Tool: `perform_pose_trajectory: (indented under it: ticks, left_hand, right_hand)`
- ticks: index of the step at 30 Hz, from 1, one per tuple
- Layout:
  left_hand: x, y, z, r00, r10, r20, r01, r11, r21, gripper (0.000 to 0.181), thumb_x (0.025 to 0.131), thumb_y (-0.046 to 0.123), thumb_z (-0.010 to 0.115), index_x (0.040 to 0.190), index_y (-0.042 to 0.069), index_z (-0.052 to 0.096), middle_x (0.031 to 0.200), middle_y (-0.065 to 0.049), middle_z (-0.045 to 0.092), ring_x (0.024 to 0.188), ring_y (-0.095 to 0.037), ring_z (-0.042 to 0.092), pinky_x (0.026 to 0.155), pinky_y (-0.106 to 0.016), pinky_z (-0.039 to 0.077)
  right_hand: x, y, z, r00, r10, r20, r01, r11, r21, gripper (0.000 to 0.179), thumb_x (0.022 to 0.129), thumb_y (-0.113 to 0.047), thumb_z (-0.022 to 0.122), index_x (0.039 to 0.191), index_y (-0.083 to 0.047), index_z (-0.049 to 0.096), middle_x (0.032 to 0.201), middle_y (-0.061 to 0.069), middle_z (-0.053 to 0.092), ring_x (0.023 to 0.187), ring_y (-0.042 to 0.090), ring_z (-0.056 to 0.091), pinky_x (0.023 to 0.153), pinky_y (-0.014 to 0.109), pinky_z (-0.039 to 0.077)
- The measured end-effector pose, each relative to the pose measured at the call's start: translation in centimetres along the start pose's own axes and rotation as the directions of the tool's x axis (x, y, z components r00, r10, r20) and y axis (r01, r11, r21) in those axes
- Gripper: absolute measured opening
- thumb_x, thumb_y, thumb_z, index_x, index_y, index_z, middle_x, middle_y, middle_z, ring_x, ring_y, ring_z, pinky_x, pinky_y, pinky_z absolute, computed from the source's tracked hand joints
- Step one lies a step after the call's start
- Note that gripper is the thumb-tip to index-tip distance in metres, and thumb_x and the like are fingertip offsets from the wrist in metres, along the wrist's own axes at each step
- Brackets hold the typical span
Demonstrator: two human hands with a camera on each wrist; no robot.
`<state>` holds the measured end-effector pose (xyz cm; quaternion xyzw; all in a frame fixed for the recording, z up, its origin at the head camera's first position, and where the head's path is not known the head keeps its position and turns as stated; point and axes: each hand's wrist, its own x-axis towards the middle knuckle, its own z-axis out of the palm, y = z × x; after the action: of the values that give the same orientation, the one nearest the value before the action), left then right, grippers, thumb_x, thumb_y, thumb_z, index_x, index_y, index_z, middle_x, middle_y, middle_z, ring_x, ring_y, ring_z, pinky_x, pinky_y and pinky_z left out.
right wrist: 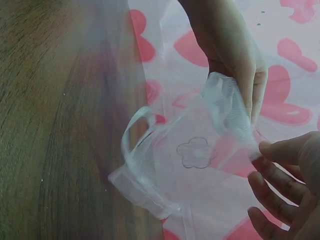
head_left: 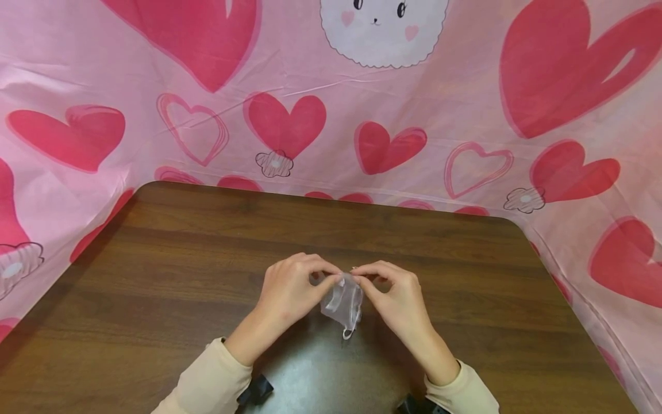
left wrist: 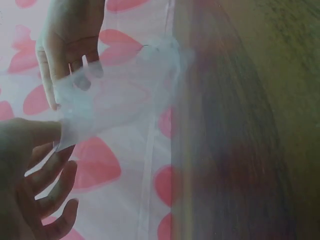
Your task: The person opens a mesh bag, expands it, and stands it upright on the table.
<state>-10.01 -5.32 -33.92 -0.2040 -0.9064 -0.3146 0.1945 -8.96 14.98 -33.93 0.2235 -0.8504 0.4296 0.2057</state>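
A small sheer white organza drawstring pouch (head_left: 341,307) hangs between both hands over the table. My left hand (head_left: 289,290) pinches its upper left corner between thumb and index finger. At the opposite corner, my right hand (head_left: 395,296) pinches the edge in the same way. The pouch looks flat and see-through; the backdrop's hearts show through its fabric (left wrist: 120,97) in the left wrist view. From its lower end dangles a white ribbon loop (head_left: 347,333), with the gathered ribbon (right wrist: 131,135) clearer in the right wrist view. The other fingers of the right hand (right wrist: 282,182) are loosely bent.
A dark brown wooden table (head_left: 207,241) with rounded corners lies under the hands. Pink cloth (head_left: 336,80) printed with red hearts rises behind it and along its sides. Black wrist devices (head_left: 256,391) sit by the beige sleeves (head_left: 212,379).
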Motion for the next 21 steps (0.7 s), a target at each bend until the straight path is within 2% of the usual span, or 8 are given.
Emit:
perform_pose_trajectory:
  ticks: [4,9,15,18,21]
  left_hand:
    - [0.04,-0.06,-0.03,0.997,-0.031,-0.065,0.032,0.999,0.017,0.006,0.081,0.035,0.082,0.086,0.034,0.078,0.072,0.020,0.063,0.066,0.001,0.055,0.055,-0.028,0.041]
    - [0.08,-0.03,-0.05,0.991,-0.053,-0.122,0.055,0.998,0.014,0.004,0.083,0.036,0.080,0.085,0.033,0.078,0.066,0.020,0.057,0.062,0.001,0.051,0.053,-0.028,0.038]
    - [-0.08,0.43,0.06,0.990,-0.045,-0.135,0.044,0.999,-0.005,0.006,0.081,0.035,0.082,0.084,0.032,0.077,0.066,0.017,0.058,0.061,0.001,0.051,0.053,-0.026,0.038]
    - [-0.18,0.69,0.11,0.990,-0.038,-0.134,0.037,0.999,-0.010,0.006,0.081,0.035,0.082,0.083,0.031,0.077,0.065,0.016,0.058,0.060,0.001,0.050,0.052,-0.025,0.037]
    - [-0.21,0.78,0.14,0.990,-0.038,-0.133,0.036,0.999,-0.012,0.006,0.081,0.034,0.082,0.083,0.031,0.077,0.065,0.016,0.057,0.058,0.001,0.049,0.052,-0.025,0.037]
  right_hand:
    - [-0.02,-0.04,0.02,0.999,0.029,-0.016,-0.029,1.000,-0.012,0.016,0.078,-0.003,0.083,0.091,-0.011,0.077,0.082,-0.009,0.071,0.076,0.006,0.064,0.070,0.030,0.052]
    - [-0.10,-0.17,0.19,0.996,0.094,0.008,-0.094,0.995,-0.026,0.017,0.077,-0.013,0.086,0.092,-0.013,0.076,0.079,-0.013,0.069,0.073,0.005,0.064,0.070,0.033,0.054]
    - [-0.23,-0.66,0.20,0.978,0.197,0.061,-0.192,0.978,-0.080,0.025,0.076,-0.029,0.087,0.095,-0.018,0.076,0.075,-0.017,0.066,0.072,0.010,0.066,0.066,0.033,0.052]
    - [-0.29,-0.82,0.15,0.971,0.225,0.082,-0.216,0.971,-0.102,0.026,0.074,-0.028,0.088,0.096,-0.019,0.077,0.074,-0.017,0.066,0.072,0.014,0.067,0.065,0.032,0.050]
    - [-0.25,-0.77,0.21,0.973,0.215,0.090,-0.203,0.972,-0.120,0.021,0.076,-0.019,0.087,0.094,-0.017,0.077,0.076,-0.014,0.069,0.073,0.012,0.067,0.068,0.037,0.054]
